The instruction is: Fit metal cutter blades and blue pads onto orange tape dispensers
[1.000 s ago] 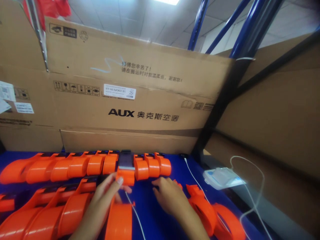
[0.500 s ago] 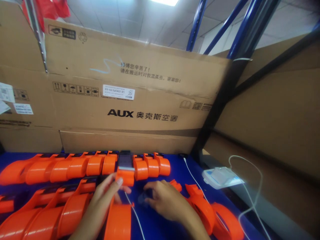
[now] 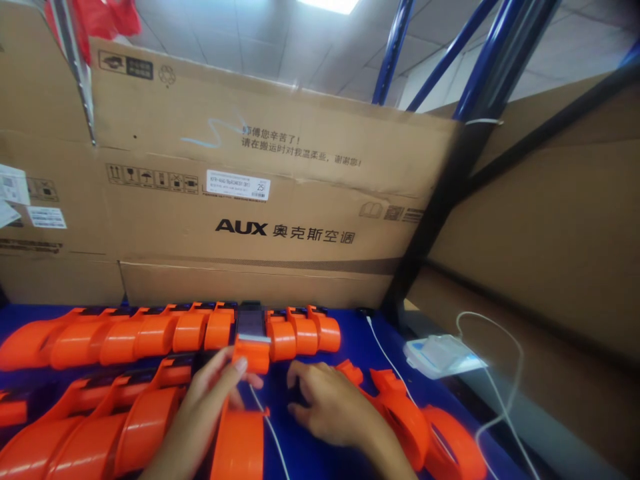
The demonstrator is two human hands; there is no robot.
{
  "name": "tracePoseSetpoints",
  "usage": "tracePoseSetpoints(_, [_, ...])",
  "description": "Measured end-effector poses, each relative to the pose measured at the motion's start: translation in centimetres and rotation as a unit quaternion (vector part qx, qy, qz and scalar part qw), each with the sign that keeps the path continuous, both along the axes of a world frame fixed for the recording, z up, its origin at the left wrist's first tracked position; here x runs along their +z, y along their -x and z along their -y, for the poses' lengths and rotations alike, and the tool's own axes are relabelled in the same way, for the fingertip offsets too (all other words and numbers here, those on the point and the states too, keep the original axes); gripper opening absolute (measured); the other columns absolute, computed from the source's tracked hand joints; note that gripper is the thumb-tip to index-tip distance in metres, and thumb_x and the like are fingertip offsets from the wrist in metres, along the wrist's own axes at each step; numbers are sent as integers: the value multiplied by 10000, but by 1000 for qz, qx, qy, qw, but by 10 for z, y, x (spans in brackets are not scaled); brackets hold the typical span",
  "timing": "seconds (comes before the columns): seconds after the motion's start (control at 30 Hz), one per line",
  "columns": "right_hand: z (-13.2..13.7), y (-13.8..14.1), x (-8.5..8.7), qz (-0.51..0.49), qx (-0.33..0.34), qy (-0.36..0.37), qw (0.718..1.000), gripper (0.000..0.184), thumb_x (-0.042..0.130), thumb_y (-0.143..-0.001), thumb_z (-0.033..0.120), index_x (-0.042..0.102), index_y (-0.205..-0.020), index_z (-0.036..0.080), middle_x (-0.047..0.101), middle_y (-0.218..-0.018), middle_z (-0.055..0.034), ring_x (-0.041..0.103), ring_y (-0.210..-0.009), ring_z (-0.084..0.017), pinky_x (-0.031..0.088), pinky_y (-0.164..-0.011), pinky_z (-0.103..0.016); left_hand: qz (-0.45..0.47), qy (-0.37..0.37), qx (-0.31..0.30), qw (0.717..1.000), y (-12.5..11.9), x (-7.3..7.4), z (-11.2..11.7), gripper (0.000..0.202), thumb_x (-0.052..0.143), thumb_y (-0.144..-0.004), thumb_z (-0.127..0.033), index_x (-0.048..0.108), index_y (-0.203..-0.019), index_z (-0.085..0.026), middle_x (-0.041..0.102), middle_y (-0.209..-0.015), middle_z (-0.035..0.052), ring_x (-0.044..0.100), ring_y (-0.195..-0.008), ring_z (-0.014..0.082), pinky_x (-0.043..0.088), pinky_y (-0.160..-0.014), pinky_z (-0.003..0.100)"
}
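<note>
My left hand [image 3: 213, 387] is closed on an orange plastic piece [image 3: 253, 358], its thumb on the front face. Just behind that piece stands a dark rectangular device [image 3: 251, 321] with a pale lower edge; whether the two are joined I cannot tell. My right hand [image 3: 333, 403] hovers to the right above the blue surface, thumb and fingers apart, with nothing visible between them. A white cable [image 3: 273, 430] runs between my hands. Below the left hand lies a larger orange band [image 3: 241, 443].
Several orange bands with dark tops [image 3: 153, 333] line the back of the blue surface [image 3: 345, 337]. More bands [image 3: 97, 443] stand front left, and loose ones [image 3: 453, 443] lie right. A clear plastic case [image 3: 445, 357] with cables sits by the dark rack post [image 3: 425, 247]. Cardboard [image 3: 280, 160] walls the back.
The fingers of my right hand have spread, and the small blurred dark thing at their tips is no longer visible. The left hand keeps its hold almost unmoved.
</note>
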State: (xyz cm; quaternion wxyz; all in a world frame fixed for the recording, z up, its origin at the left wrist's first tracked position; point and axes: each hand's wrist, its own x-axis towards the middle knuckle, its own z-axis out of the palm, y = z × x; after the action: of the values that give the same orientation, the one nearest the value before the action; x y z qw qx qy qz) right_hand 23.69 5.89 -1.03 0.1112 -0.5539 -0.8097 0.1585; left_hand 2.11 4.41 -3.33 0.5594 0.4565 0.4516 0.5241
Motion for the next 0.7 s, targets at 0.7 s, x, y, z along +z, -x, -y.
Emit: tracePoseSetpoints(0.7, [0,0,-4,-72,37,-6,997,102,677,-786,179,750,-811,245,687,-605,13,611,-601,-165,354,-531,-236,105,92,-5,990,27,-4,-22,378,753,-737,-535,703,-717,-161,615,-445,-7,505,-375,119,390,-400,211])
